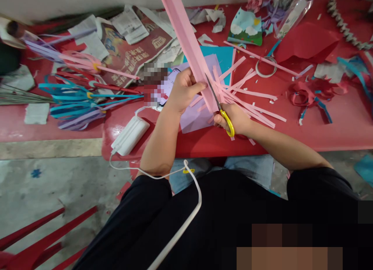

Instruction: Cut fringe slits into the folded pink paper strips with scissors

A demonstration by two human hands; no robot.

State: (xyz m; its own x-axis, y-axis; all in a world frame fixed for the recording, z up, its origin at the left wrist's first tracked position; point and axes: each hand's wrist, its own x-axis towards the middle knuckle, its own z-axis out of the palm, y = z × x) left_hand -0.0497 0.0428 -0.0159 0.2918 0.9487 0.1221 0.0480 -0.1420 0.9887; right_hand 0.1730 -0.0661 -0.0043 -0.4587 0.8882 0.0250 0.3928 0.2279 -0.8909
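Observation:
A long folded pink paper strip (186, 36) rises away from me, with my left hand (185, 89) closed on its lower part. My right hand (234, 118) grips yellow-handled scissors (228, 124), whose blades lie along the strip's right edge near its lower end. Several narrow pink strips (259, 94) fan out to the right of the scissors. Beneath my hands are purple paper (189, 122) and a blue sheet (212, 54). Whether the blades are fully closed is hard to see.
A white power bank (131, 134) with a cable sits at the front left. Blue paper ribbons (67, 87) and newspaper (136, 44) lie farther left. To the right are a tape roll (265, 66), red paper (305, 42) and a plastic bottle (295, 15).

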